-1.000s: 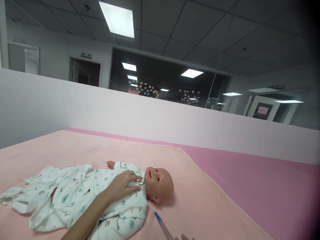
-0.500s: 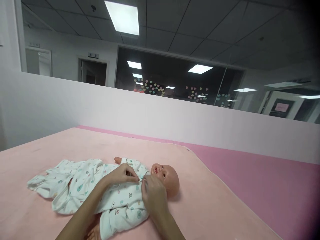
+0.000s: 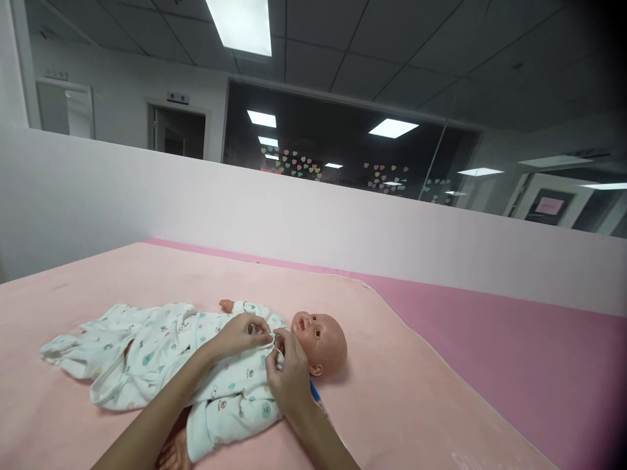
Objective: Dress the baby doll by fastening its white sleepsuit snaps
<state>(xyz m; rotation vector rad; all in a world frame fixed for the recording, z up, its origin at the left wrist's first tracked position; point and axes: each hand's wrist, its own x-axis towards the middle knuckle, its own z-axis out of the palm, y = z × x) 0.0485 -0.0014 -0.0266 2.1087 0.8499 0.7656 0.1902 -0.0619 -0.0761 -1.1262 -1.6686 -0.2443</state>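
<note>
A baby doll [image 3: 321, 339] lies on its back on a light pink blanket [image 3: 401, 405], head to the right. It wears a white romper [image 3: 161, 356] printed with small coloured shapes. My left hand [image 3: 240, 334] pinches the romper's collar at the doll's chest. My right hand [image 3: 290, 372] grips the other side of the collar, just below the doll's chin. A thin white tie runs between my two hands. A blue pen [image 3: 315, 392] lies on the blanket behind my right wrist, mostly hidden.
The blanket lies on a darker pink surface [image 3: 514, 365]. A white partition wall [image 3: 343, 228] runs along the far edge. Beyond it are dark glass panels with heart stickers [image 3: 294, 160] and a doorway [image 3: 176, 134].
My right hand came up from the bottom edge to the doll's neck and took hold of the collar. My left hand went from flat on the chest to pinching the fabric.
</note>
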